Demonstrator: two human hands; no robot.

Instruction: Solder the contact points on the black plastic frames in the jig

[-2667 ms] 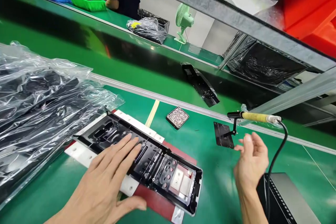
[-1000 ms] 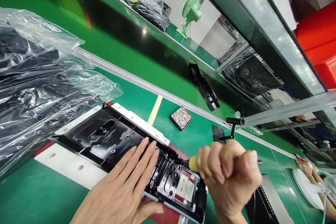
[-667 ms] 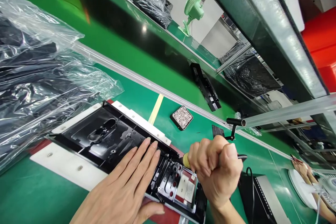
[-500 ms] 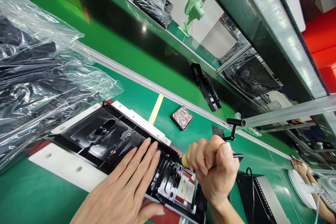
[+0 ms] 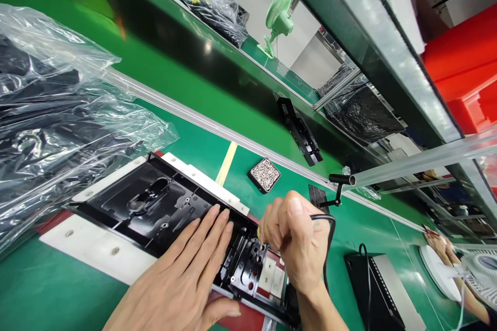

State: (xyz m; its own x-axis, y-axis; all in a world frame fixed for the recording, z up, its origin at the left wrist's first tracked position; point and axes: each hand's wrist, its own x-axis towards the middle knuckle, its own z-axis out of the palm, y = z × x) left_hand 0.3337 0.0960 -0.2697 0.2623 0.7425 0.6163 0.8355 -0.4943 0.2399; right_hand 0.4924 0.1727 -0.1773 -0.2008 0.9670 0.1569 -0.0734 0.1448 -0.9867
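Observation:
A long black plastic housing (image 5: 182, 207) lies in a white fixture (image 5: 91, 251) with metal fasteners. My left hand (image 5: 182, 274) rests flat across the housing, fingers stretched out. Over its right part, my right hand (image 5: 297, 235) is closed round a corded tool that looks like a soldering iron. Only a bit of yellow grip shows below the fist, and a black cable (image 5: 330, 240) leaves from the top. The tool's tip is hidden. Beside my right hand is a metal plate with round holes (image 5: 248, 269) set into the housing.
A square black tray of small speckled pieces (image 5: 266, 175) sits behind. Black parts in clear plastic (image 5: 77, 129) lie left. A tube-topped holder (image 5: 341, 180) and a black-and-grey box (image 5: 384, 289) stand right. A black part (image 5: 298, 132) lies beyond the rail. Another person's hands (image 5: 440, 245) show far right.
My right hand has shifted slightly left and tilted, so less yellow grip and more cable shows. My left hand stays on the housing. The whole view has moved a little.

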